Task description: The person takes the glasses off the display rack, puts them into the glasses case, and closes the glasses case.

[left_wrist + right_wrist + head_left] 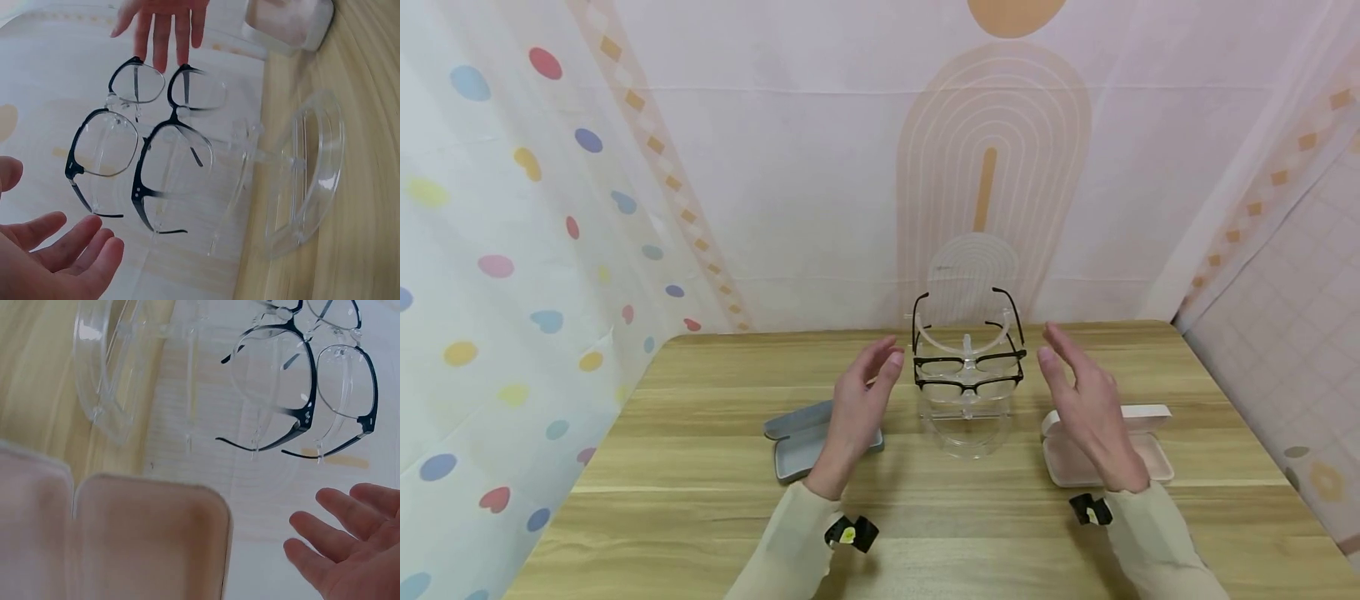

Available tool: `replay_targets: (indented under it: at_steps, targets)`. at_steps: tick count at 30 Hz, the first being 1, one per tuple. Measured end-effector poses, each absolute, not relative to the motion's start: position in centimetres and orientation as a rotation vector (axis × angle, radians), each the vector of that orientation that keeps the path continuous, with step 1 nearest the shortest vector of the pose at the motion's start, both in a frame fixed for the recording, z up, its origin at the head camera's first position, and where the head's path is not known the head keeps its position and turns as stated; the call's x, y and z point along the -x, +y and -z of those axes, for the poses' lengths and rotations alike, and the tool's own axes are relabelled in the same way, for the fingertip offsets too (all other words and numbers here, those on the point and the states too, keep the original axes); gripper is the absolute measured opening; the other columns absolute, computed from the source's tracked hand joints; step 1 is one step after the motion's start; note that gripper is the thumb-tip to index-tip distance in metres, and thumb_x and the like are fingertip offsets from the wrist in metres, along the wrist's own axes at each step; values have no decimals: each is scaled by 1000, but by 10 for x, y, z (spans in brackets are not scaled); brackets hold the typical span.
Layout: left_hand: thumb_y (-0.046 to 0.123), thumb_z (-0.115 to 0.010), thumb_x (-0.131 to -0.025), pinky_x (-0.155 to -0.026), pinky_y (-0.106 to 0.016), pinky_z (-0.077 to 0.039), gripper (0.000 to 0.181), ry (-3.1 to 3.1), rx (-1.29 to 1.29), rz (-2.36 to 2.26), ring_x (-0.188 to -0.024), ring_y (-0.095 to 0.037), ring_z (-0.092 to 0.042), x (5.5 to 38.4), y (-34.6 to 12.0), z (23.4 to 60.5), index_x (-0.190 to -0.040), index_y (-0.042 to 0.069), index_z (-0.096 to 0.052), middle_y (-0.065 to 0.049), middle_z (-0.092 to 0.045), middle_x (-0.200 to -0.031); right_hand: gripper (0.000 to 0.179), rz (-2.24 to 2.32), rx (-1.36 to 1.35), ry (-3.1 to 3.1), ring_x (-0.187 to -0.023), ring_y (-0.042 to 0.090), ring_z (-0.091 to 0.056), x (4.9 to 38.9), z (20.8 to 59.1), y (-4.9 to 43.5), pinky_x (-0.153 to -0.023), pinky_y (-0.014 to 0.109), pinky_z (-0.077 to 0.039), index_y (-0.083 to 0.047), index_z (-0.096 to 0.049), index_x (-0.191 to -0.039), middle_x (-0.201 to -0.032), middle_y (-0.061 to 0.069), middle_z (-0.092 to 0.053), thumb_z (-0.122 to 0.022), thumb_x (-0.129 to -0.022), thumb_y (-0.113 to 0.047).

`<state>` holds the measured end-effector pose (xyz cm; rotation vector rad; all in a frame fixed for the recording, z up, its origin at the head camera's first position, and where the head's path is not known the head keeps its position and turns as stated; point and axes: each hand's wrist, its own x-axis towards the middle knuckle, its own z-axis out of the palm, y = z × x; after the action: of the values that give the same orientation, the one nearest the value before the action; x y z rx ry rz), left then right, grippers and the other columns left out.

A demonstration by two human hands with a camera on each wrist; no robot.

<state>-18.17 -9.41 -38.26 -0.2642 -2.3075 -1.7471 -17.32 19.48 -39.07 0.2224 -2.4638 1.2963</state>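
Two pairs of black-rimmed eyeglasses sit one above the other on a clear display stand [967, 451]. The upper eyeglasses [937, 361] and lower eyeglasses [942, 383] have their temples unfolded toward the back. To the left of them is my left hand [860, 403], fingers loosely bent and holding nothing. On the other side, my right hand [1087, 406] is raised, its fingers extended and spread in the right wrist view. In the head view both hands are a small gap away from the frames. The palms face each other across the stand.
An opened grey glasses case [786, 461] lies behind my left wrist. Under my right hand, an opened pale pink case [1063, 463] rests on the wooden table [700, 517]. Patterned curtains [790, 183] hang behind the table and along its sides.
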Motion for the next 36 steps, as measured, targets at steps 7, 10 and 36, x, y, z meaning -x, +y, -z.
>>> replay_targets:
  at_steps: [7,10,36]
  targets:
    - [24,-63,-104,-99,-42,-55,41,-2189,185,2024,-118,-32,-65,189,-88,380,-140,2,-61,-20,-67,-130,57,-1383,-163,-2439,-129,41,-59,176,387,188,-107,57,-47,-10,-44,-158,-143,18,-61,-43,-111,-44]
    - [17,-62,-104,-97,-37,-57,41,-2078,164,2206,-112,-32,-66,193,-86,381,-139,-5,-58,-23,-67,-125,56,-1408,-145,-2439,-125,41,-62,178,385,185,-105,56,-48,-10,-46,-156,-136,19,-65,-43,-111,-44]
    - [5,-70,-98,-91,-32,-58,35,-1974,31,2464,-95,-15,-68,201,-80,380,-132,-1,-65,-8,-71,-106,49,-1478,-114,-2446,-89,22,-65,190,379,173,-72,21,-46,-6,-57,-146,-101,15,-74,-55,-108,-36]
